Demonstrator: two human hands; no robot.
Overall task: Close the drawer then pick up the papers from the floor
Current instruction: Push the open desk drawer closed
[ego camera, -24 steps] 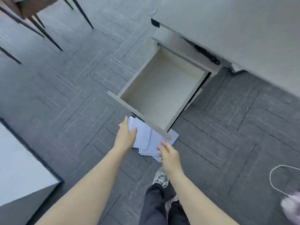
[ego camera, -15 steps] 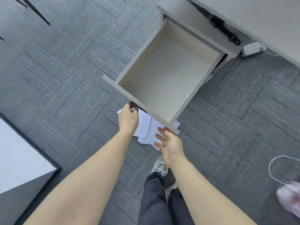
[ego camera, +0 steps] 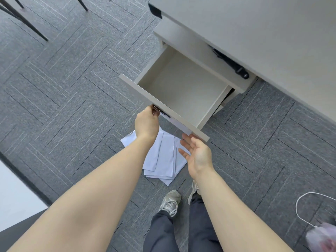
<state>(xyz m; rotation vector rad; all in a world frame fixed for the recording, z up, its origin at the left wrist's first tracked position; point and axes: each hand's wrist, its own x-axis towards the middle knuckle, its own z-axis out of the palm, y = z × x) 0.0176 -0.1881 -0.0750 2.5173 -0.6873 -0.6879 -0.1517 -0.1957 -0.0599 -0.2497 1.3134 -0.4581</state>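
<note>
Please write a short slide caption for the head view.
Left hand on the open drawer front, right hand open, papers on the floor.

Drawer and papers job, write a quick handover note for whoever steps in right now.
Left hand: fingers at the dark handle on the drawer front; whether it grips it cannot be told.
Right hand: open, palm up, empty, just below the front panel's right end.
Drawer: pulled out, nothing visible inside.
Papers: loose pile on the carpet under the hands, in front of the drawer.
Done: nothing yet.
Left: push the drawer shut, then gather the papers.
</note>
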